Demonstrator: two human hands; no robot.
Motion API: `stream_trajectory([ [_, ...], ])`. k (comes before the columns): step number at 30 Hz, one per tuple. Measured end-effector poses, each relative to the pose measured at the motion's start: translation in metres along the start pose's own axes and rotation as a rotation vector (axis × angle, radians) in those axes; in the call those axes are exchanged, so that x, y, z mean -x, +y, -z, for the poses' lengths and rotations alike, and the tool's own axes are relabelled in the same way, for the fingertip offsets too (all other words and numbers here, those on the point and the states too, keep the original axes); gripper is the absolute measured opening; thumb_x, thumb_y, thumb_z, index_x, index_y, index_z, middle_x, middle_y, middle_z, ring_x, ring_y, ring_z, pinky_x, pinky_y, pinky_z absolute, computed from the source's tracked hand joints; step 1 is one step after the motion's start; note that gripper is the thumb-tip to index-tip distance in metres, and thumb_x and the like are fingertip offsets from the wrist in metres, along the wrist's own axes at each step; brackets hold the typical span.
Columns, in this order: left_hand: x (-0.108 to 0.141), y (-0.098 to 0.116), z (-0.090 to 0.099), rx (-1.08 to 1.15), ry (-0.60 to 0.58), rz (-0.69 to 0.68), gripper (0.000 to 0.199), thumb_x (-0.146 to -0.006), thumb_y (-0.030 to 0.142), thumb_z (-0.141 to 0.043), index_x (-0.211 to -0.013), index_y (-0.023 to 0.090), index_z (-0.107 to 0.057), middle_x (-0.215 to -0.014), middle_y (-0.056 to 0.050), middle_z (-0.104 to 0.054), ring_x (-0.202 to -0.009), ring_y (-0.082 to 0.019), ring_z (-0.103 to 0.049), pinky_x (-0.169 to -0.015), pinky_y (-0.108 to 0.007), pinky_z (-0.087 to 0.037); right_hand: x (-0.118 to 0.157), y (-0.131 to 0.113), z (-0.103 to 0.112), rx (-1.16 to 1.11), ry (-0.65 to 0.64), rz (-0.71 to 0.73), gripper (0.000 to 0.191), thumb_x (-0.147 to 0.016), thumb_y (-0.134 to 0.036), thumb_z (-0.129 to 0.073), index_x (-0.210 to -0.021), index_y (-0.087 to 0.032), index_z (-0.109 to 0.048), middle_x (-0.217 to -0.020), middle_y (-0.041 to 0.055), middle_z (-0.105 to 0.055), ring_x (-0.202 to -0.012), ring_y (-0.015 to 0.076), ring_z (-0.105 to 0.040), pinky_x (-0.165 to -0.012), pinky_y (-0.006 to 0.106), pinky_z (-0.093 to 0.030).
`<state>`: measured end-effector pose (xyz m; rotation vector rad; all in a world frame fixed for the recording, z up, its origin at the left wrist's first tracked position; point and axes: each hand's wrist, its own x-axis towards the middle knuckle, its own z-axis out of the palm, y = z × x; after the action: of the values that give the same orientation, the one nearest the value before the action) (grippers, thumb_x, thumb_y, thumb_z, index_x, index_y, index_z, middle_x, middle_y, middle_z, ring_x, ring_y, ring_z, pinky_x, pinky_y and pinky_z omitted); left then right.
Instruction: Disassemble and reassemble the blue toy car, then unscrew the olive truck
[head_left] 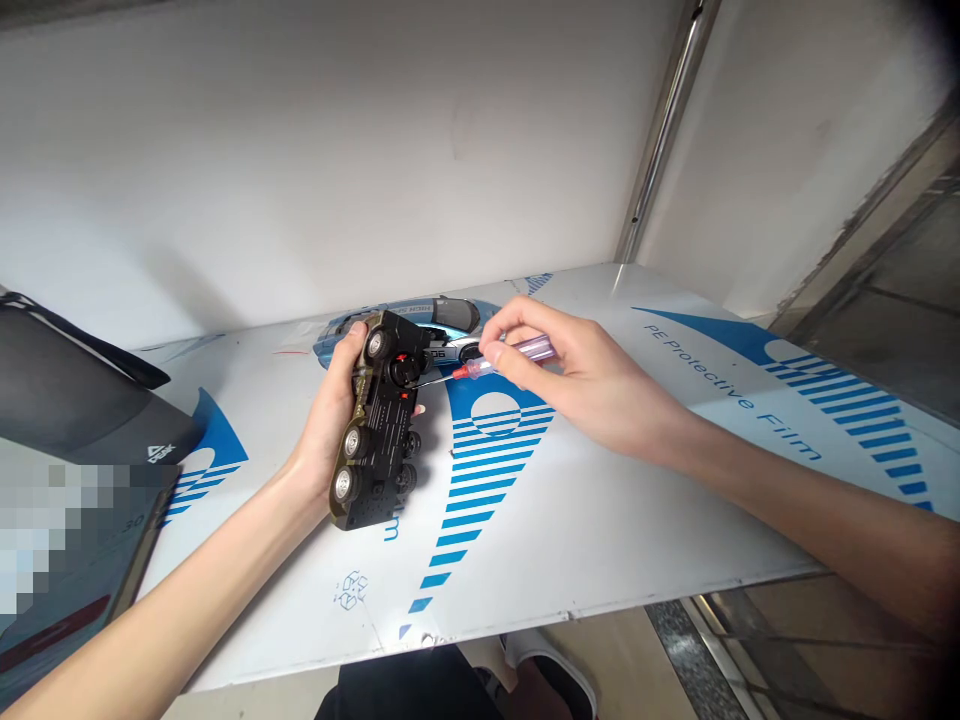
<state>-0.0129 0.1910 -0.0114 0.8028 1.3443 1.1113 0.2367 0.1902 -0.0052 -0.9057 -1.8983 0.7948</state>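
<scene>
A dark toy truck [379, 440] with silver-hubbed wheels is tilted so its black underside shows. Wrapped around its left edge, my left hand [335, 400] grips it above the table. My right hand [551, 355] pinches a screwdriver [517, 360] with a clear purplish handle and a red collar. The thin shaft points left, its tip by the truck's underside, close to a round black part [403, 370]; I cannot tell whether it touches a screw. Behind the truck, a blue and silver toy car [450, 325], or a picture of one, is partly hidden by the truck and my right hand.
White film with blue print covers the tabletop [600, 510], whose front edge runs above my legs. A grey case [82, 390] with a black strap and a blurred box [75, 560] stand at left. A white wall [337, 150] with a metal strip [667, 130] rises behind.
</scene>
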Motion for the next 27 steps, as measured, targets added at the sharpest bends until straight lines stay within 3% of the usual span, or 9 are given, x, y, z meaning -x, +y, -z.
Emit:
stream_trajectory([
  [7,0.000,0.002,0.000,0.007,-0.016,-0.014,0.066,-0.087,0.084,-0.060,-0.085,0.019,-0.075,-0.065,-0.010,-0.074,-0.045,-0.021,-0.066,-0.040,-0.029,-0.056,-0.001,0.000,-0.001,0.039,0.098,0.030,0.021,-0.103,-0.045,-0.066,-0.102,-0.024,-0.069,-0.100,0.0028,-0.072,-0.086,0.0182,-0.067,-0.071,0.028,-0.050],
  [14,0.001,0.003,0.001,-0.036,0.016,-0.042,0.064,-0.088,0.084,-0.057,-0.092,0.021,-0.074,-0.067,-0.009,-0.073,-0.051,-0.024,-0.068,-0.043,-0.031,-0.056,0.000,-0.004,0.002,0.086,0.096,0.023,0.020,-0.104,-0.043,-0.065,-0.100,-0.024,-0.069,-0.097,0.0025,-0.071,-0.082,0.0173,-0.065,-0.064,0.026,-0.047],
  [16,0.005,0.008,0.001,-0.168,0.031,-0.160,0.063,-0.089,0.082,-0.059,-0.102,0.022,-0.076,-0.071,-0.008,-0.074,-0.056,-0.024,-0.068,-0.047,-0.031,-0.055,0.001,-0.006,0.003,0.112,0.083,0.003,0.017,-0.103,-0.040,-0.066,-0.098,-0.024,-0.069,-0.089,0.0012,-0.070,-0.075,0.0160,-0.064,-0.060,0.026,-0.044],
  [19,0.011,0.018,0.003,-0.565,0.061,-0.548,0.044,-0.093,0.067,-0.069,-0.111,0.027,-0.076,-0.092,-0.003,-0.078,-0.080,-0.021,-0.070,-0.065,-0.023,-0.051,0.001,-0.007,0.006,0.141,0.069,-0.019,0.011,-0.099,-0.031,-0.068,-0.093,-0.023,-0.071,-0.082,0.0006,-0.072,-0.069,0.0154,-0.064,-0.060,0.027,-0.045],
  [21,0.013,0.023,0.007,-0.843,0.063,-0.701,0.036,-0.096,0.063,-0.070,-0.112,0.031,-0.075,-0.104,0.001,-0.079,-0.093,-0.020,-0.068,-0.072,-0.021,-0.045,0.001,-0.006,0.007,0.145,0.067,-0.029,0.010,-0.097,-0.029,-0.068,-0.090,-0.023,-0.072,-0.084,0.0014,-0.075,-0.072,0.0167,-0.068,-0.062,0.028,-0.047],
  [24,0.012,0.026,0.013,-1.115,-0.007,-0.709,0.043,-0.099,0.069,-0.061,-0.117,0.033,-0.072,-0.106,0.001,-0.079,-0.090,-0.023,-0.067,-0.074,-0.027,-0.043,0.001,-0.005,0.007,0.162,0.051,-0.050,0.008,-0.094,-0.027,-0.069,-0.087,-0.023,-0.071,-0.084,0.0018,-0.078,-0.072,0.0176,-0.070,-0.061,0.028,-0.047],
  [27,0.010,0.027,0.017,-1.256,-0.075,-0.704,0.049,-0.101,0.073,-0.053,-0.124,0.033,-0.069,-0.116,-0.002,-0.078,-0.100,-0.028,-0.069,-0.083,-0.035,-0.045,0.002,-0.005,0.008,0.176,0.014,-0.060,0.006,-0.092,-0.025,-0.069,-0.087,-0.023,-0.071,-0.081,0.0009,-0.077,-0.065,0.0154,-0.066,-0.058,0.028,-0.044],
])
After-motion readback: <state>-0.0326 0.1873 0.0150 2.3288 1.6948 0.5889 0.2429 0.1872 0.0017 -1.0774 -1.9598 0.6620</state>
